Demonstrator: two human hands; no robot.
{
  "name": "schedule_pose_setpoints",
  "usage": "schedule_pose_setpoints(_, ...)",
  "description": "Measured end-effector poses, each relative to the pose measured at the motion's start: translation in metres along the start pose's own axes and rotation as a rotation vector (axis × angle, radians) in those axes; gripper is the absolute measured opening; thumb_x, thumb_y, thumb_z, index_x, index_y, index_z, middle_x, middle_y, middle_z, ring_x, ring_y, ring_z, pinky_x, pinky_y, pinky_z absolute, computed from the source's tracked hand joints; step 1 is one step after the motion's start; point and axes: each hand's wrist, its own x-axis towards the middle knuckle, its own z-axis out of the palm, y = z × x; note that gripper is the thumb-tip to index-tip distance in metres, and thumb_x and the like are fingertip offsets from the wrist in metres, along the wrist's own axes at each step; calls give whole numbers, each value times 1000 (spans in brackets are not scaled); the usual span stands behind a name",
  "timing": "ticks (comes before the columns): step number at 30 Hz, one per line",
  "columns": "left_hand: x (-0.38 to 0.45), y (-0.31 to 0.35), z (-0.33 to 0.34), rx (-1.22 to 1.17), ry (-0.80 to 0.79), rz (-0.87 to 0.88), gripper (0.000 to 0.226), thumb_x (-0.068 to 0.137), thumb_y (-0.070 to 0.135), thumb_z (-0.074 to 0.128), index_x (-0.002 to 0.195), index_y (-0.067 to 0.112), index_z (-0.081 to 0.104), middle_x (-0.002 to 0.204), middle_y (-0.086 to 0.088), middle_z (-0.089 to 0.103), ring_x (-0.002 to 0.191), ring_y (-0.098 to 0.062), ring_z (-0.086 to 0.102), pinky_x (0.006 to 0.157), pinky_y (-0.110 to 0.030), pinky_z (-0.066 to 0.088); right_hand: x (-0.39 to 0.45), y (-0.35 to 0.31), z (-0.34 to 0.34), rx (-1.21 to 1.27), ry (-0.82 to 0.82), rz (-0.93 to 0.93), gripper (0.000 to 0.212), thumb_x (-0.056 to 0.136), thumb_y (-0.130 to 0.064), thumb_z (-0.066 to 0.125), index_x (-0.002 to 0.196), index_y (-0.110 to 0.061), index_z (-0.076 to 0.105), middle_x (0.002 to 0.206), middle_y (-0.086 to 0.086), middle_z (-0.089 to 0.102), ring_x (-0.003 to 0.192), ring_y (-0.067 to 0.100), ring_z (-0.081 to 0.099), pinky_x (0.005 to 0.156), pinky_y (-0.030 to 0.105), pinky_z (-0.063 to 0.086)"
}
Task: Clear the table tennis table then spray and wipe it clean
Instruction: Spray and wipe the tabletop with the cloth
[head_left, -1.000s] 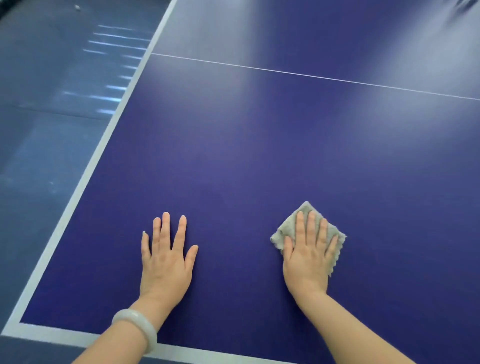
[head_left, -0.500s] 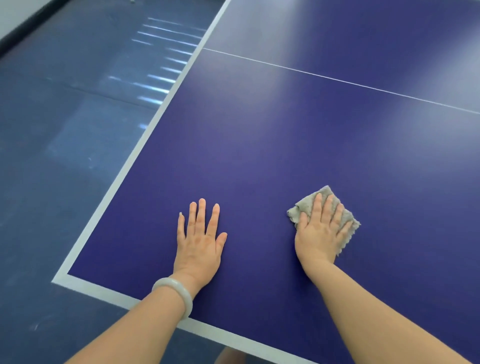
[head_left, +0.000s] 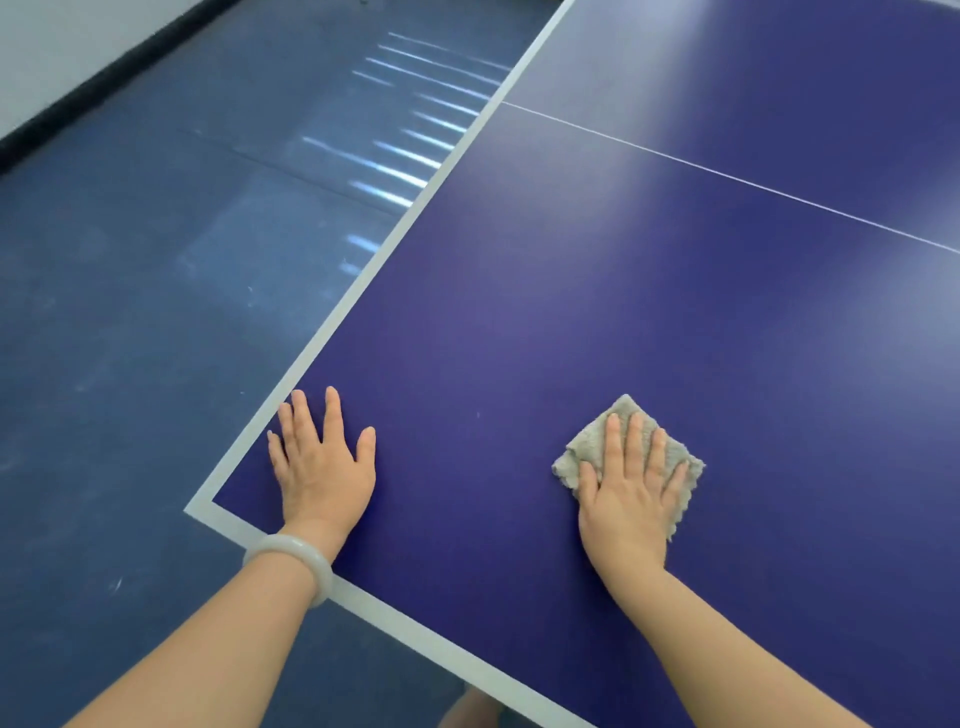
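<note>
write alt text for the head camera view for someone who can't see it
Seen from above, a person's right hand presses a folded grey cloth flat on a blue table tennis table, fingers straight. The left hand, with a pale bangle on its wrist, rests flat near the table's white-edged corner, with blue floor beyond.

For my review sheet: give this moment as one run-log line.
phase: wiping | right hand: flat, pressing grey cloth on table | left hand: flat on table near corner | spray bottle: not in view
</note>
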Motion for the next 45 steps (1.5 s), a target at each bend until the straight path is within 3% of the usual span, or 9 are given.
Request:
schedule_pose_setpoints(7,-4,0,13,73,107,-19,67,98,46,24,157,17,9,163,-16,7,151,-30,5,121,-51,7,-17,-45,13,-59,-33,-852,57,104,-45,27,156,-27,17,163,-5,13,151,23,10,119,52,10)
schedule_pose_setpoints(9,-2,0,14,88,119,-25,64,99,45,21,156,17,11,162,-16,10,150,-31,8,120,-52,10,20,-30,6,-102,13,-777,57,102,-43,26,156,-27,17,163,-5,13,151,22,11,119,51,9)
schedule_pose_setpoints(16,-1,0,16,110,137,-28,68,96,47,15,156,16,17,161,-16,15,150,-31,10,120,-53,12,125,-25,-25,160,-26,260,59,103,-43,21,156,-29,-1,164,-4,-7,150,22,-10,118,55,-8)
schedule_pose_setpoints(24,-1,1,14,106,147,-25,67,96,47,17,155,15,20,161,-17,17,150,-32,11,119,-54,14,58,-86,4,-64,-41,-904,57,102,-46,25,156,-31,14,163,-7,14,151,22,8,120,51,4)
schedule_pose_setpoints(31,0,0,16,106,139,-30,67,97,47,18,156,16,17,161,-17,14,150,-32,9,120,-54,12,149,-46,-23,65,-69,109,59,103,-43,20,156,-31,-4,164,-5,-10,150,21,-12,119,54,-6)
schedule_pose_setpoints(34,0,0,16,105,128,-31,67,97,47,17,156,16,16,161,-17,14,150,-32,10,120,-53,12,117,-91,-13,7,-66,-2,62,103,-43,24,156,-28,-6,163,-1,-12,150,25,-12,118,57,-6)
schedule_pose_setpoints(40,-1,0,12,62,128,-25,64,99,45,21,156,16,18,161,-17,16,150,-32,12,120,-53,13,-4,-76,11,-55,-53,-759,59,102,-44,28,157,-27,13,164,-4,8,151,23,5,120,53,7)
schedule_pose_setpoints(43,-2,0,11,62,108,-13,63,101,44,28,156,17,14,162,-17,11,150,-32,7,120,-53,9,-9,-9,5,-98,-23,-708,58,101,-44,26,156,-27,18,163,-6,13,151,22,12,119,51,10)
schedule_pose_setpoints(45,-1,1,8,70,71,-19,65,100,43,30,156,16,10,162,-17,7,151,-32,2,121,-52,5,-7,34,-4,-78,-30,-403,60,98,-45,19,154,-26,20,163,-3,16,150,22,12,119,52,11)
